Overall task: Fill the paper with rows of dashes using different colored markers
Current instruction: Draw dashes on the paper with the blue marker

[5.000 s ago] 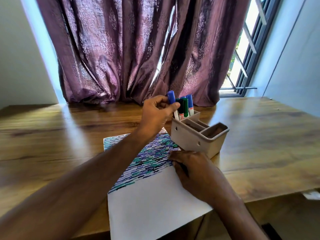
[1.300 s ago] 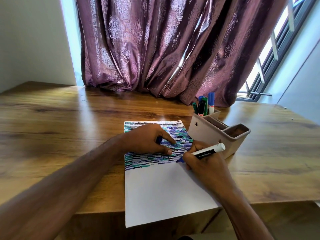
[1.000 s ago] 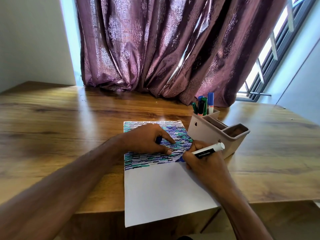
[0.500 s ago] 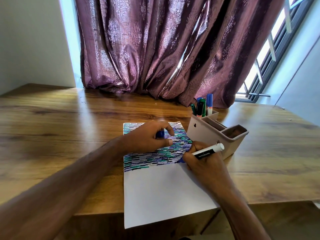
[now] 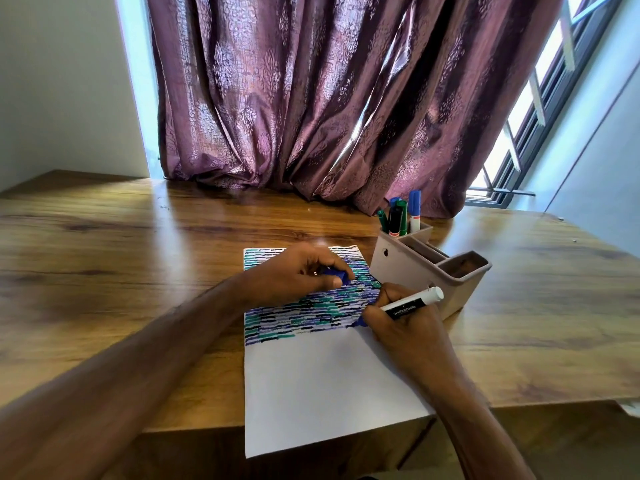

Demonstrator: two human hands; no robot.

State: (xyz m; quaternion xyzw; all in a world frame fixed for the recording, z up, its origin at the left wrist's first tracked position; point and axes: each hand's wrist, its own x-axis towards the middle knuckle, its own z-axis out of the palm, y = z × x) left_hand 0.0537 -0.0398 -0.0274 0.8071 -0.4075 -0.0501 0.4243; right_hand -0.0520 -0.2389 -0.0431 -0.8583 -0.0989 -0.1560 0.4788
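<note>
**Colleague:** How far along are we on the sheet?

**Me:** From my feed, the paper [image 5: 322, 382] lies on the wooden desk [image 5: 138, 258], its near end hanging over the desk's near edge. The far portion, a bit under half by my reckoning, is covered with rows of dashes in teal, blue, purple and black. The near portion is blank white, so I judge more than half of the filling is left.

**Colleague:** What are the hands doing?

**Me:** The right hand [image 5: 401, 323] has its fingers curled round a whiteboard marker [image 5: 412, 301], white barrel pointing far-right, blue tip down on the right edge of the lowest dashed rows. The lowest row looks unfinished: its dashes stop short on the left part and the tip sits at the right end. The left hand [image 5: 294, 275] rests on the dashed area, fingers and thumb pinching a small blue piece [image 5: 337, 273]; I take it for the marker's cap, though I can't be sure.

**Colleague:** And the other colours?

**Me:** In the beige holder [image 5: 415, 271], just to the right of the paper's far corner. Several markers [image 5: 398, 216] stand in its far compartment: green, black and blue caps. The nearer compartments look bare, though I can't see their bottoms.
</note>
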